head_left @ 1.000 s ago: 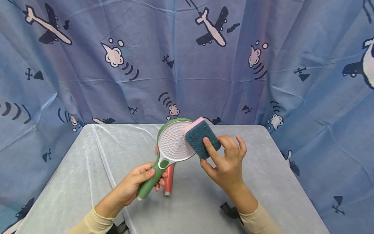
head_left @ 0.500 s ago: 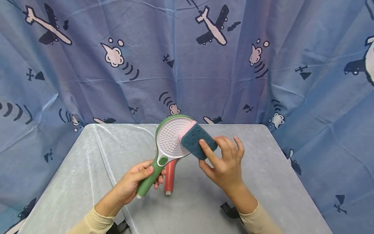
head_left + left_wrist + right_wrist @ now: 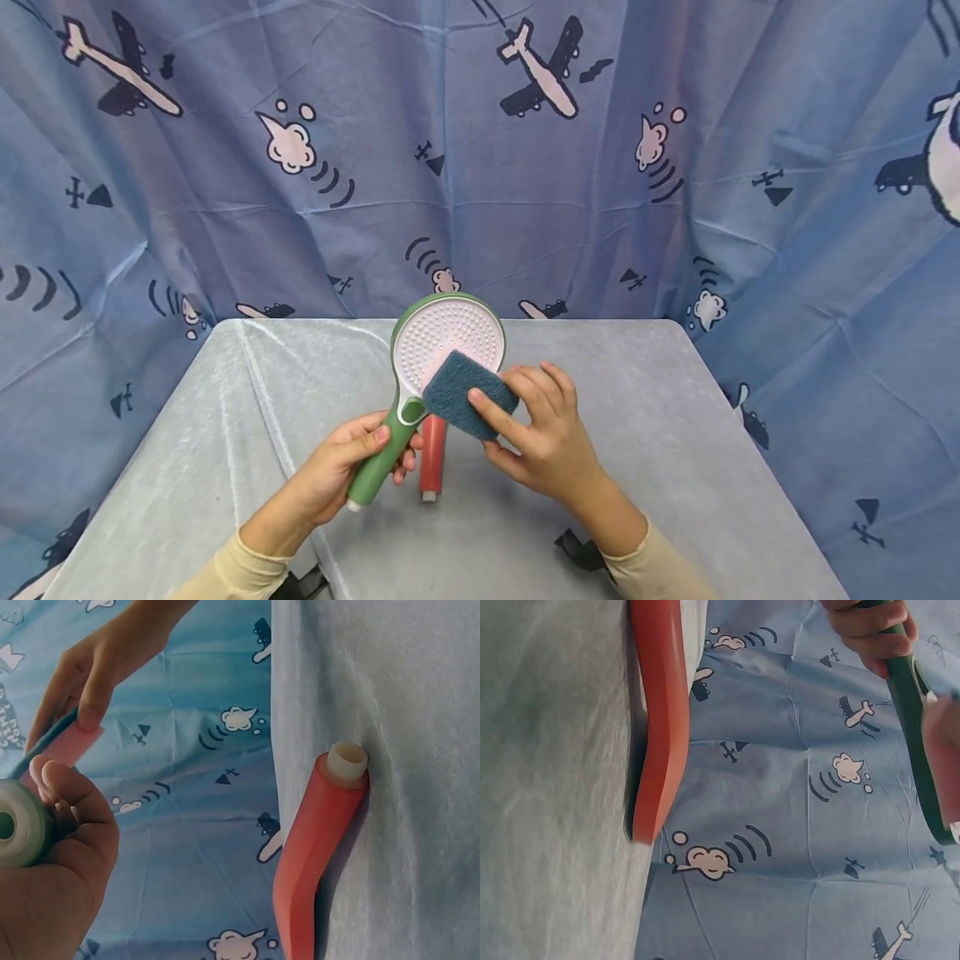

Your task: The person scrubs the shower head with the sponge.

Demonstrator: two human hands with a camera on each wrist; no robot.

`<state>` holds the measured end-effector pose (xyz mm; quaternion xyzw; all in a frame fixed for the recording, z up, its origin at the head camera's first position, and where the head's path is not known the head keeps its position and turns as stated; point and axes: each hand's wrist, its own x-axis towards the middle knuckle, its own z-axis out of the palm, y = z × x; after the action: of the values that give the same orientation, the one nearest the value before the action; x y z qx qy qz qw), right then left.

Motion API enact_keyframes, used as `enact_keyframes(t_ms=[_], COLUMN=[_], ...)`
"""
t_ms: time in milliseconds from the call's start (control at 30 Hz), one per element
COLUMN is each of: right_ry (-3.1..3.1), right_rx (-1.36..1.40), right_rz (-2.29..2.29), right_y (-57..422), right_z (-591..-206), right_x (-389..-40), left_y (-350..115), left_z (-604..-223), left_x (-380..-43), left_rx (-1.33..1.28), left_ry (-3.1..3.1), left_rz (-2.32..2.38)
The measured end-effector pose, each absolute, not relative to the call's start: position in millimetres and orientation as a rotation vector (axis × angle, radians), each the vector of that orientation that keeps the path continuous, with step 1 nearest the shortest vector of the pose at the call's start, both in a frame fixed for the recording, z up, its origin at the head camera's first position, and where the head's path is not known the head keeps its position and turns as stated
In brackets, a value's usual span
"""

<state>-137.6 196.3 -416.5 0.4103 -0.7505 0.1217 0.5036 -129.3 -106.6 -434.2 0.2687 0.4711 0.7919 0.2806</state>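
Observation:
My left hand (image 3: 330, 471) grips the handle of a green shower head (image 3: 381, 462), which is held tilted above the table with its pale nozzle face towards me. With thumb and fingers my right hand (image 3: 551, 433) pinches a sponge (image 3: 471, 396), dark teal on its outer side and pink beneath. The sponge lies over the lower right part of the nozzle face, near the handle's neck, and hides that part. A red shower head (image 3: 319, 847) lies on the table behind the green one; in the head view only its handle (image 3: 432, 458) shows.
A grey velvety cloth covers the table (image 3: 660, 433). Behind it hangs a blue curtain (image 3: 375, 167) with printed airplanes and clouds. Black straps, one of them a dark strap piece (image 3: 577, 550), sit at the wrists near the front edge.
The sponge in my right hand has slid down and left across the nozzle face, from its right rim towards the neck. My left hand with the green shower head has shifted only slightly left.

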Motion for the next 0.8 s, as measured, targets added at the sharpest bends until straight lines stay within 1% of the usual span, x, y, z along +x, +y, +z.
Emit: enact_keyframes(t_ms=[67,133,333,433,533,733,800], right_ry=[-1.803,-1.778,-1.703,-1.709,-1.715,-1.737,-1.736], right_rx=[1.013,0.975,0.674,0.63,0.705,0.984,1.007], right_rz=[0.249,0.224,0.331,0.383,0.401,0.283,0.234], right_y=[195.9,198.3,213.8,218.4,216.0,204.8,205.6], right_z=[-416.8,-414.6,-401.9,-399.3,-400.8,-411.9,-412.2], right_x=[-138.0,-139.4,-144.3,-144.0,-143.7,-142.4,-143.1], left_y=[-107.3,-108.1,-109.0,-109.3,-109.4,-110.5,-110.8], left_z=[-434.4,-434.4,-433.1,-432.0,-430.9,-431.8,-432.1], left_x=[-129.9,-130.0,-129.8,-129.2,-129.3,-130.6,-130.8], left_rx=[0.736,0.737,0.723,0.707,0.714,0.761,0.762], left_ry=[1.255,1.252,1.291,1.311,1.304,1.235,1.232], left_rz=[2.125,2.129,2.12,2.114,2.118,2.143,2.145])
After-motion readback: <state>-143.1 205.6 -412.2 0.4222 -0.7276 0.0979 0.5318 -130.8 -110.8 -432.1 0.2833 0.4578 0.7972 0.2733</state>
